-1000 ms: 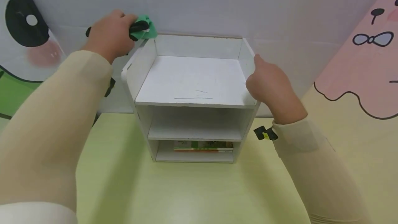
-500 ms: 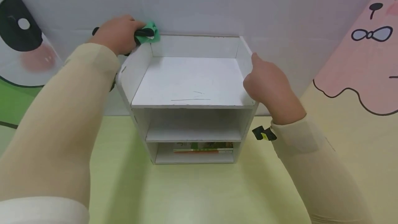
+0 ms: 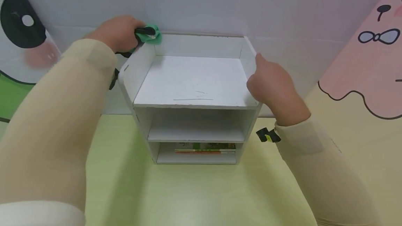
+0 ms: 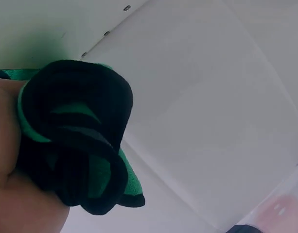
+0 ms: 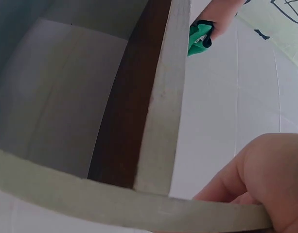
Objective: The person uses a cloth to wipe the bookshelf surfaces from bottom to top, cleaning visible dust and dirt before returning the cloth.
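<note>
A white shelf unit with an open top tray and two compartments below stands in the middle of the head view. At the rear of its left side panel, my left hand grips a bunched green cloth with black edging. The left wrist view shows this cloth folded in the fingers close to a white panel. My right hand holds the right side panel near its front upper edge. In the right wrist view, the right hand's thumb and fingers straddle the panel edge.
Thin books lie in the lowest compartment. The unit rests on a pale green table, close to a light wall covering. A pink cartoon figure is at the right, another cartoon figure at the left.
My left hand and the cloth have moved slightly right and down, onto the rear corner of the left panel. The right hand keeps its hold on the right panel.
</note>
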Motion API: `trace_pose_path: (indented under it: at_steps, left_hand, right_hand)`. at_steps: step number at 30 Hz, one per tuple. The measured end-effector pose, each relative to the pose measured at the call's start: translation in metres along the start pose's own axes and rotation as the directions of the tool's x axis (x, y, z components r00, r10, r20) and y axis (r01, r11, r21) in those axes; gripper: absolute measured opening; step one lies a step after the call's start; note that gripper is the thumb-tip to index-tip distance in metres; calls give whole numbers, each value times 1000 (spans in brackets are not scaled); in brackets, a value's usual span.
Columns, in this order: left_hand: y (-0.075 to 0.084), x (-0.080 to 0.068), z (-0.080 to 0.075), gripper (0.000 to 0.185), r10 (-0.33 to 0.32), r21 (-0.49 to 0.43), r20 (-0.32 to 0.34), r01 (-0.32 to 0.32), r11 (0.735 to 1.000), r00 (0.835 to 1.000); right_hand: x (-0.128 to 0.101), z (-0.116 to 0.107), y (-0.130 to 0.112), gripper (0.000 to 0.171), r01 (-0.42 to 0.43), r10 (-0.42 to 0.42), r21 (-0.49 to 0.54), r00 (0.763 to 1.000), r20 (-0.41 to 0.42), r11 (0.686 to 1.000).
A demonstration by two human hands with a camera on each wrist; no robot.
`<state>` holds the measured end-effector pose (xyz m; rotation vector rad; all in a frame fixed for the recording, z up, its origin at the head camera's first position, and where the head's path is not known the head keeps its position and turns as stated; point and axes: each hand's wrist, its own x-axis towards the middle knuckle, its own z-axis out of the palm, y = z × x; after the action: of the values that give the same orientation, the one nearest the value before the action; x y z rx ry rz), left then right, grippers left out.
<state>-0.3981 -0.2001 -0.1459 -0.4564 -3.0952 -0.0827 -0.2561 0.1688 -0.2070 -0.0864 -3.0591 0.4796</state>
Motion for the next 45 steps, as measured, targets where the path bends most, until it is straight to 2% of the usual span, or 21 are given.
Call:
trace_pose_path:
  at_steps: [6,10,15,21,26,33,39,45]
  left_hand:
    - [-1,-6,-1,52,-2,-19,25,3,1000,1000]
    - [-2,-11,-5,59,10,7,27,-11,1000,1000]
    - [-1,-23,-8,58,53,40,25,-54,998,998]
    - [3,-40,-7,56,49,22,27,-50,999,998]
    - [7,-48,-6,56,52,20,47,-53,998,998]
    - [7,-59,-5,53,87,79,64,-92,993,994]
    - [8,-70,-3,44,105,88,58,-110,990,993]
    - [10,-84,2,50,132,64,28,-133,989,991]
  right_hand:
    - [-1,0,0,80,10,-10,0,1000,-7,1000]
    - [0,-2,0,81,14,-14,2,1000,-18,1000]
    - [0,-3,0,82,4,-4,9,1000,-14,1000]
    - [1,-3,0,81,-1,2,18,1000,-15,1000]
    - [-1,-2,3,81,2,-2,14,1000,-20,1000]
    - [1,2,3,81,-7,8,39,1000,-23,999]
    - [5,4,7,81,7,-5,40,999,-39,999]
    - [7,4,12,80,1,-1,16,999,-49,1000]
